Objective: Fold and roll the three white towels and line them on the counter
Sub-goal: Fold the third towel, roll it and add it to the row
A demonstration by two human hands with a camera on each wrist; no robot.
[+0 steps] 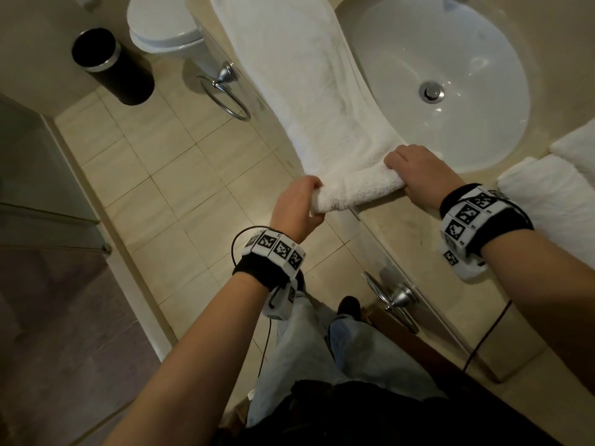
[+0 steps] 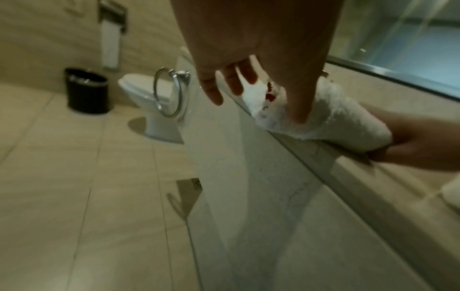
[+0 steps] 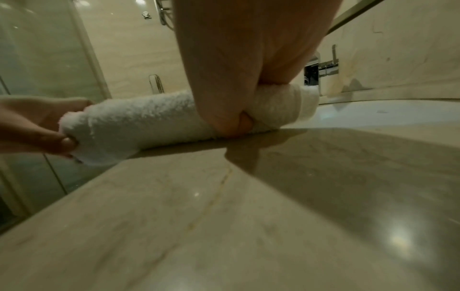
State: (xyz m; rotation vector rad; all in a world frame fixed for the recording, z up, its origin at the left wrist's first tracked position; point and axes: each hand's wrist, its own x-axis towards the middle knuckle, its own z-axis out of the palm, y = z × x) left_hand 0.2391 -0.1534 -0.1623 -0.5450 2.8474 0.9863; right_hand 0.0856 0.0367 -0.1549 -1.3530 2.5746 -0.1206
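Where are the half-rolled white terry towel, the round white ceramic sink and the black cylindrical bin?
half-rolled white terry towel [image 1: 360, 188], head view, rolled part
round white ceramic sink [image 1: 418, 43], head view, bowl wall
black cylindrical bin [image 1: 128, 78], head view, side

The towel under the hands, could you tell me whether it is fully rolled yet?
Partly rolled. The towel has a short roll at its near end; the rest lies flat along the counter.

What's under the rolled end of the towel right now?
The rolled end rests on the beige counter, with its left tip past the counter edge, over the floor. The counter directly beneath the roll is covered.
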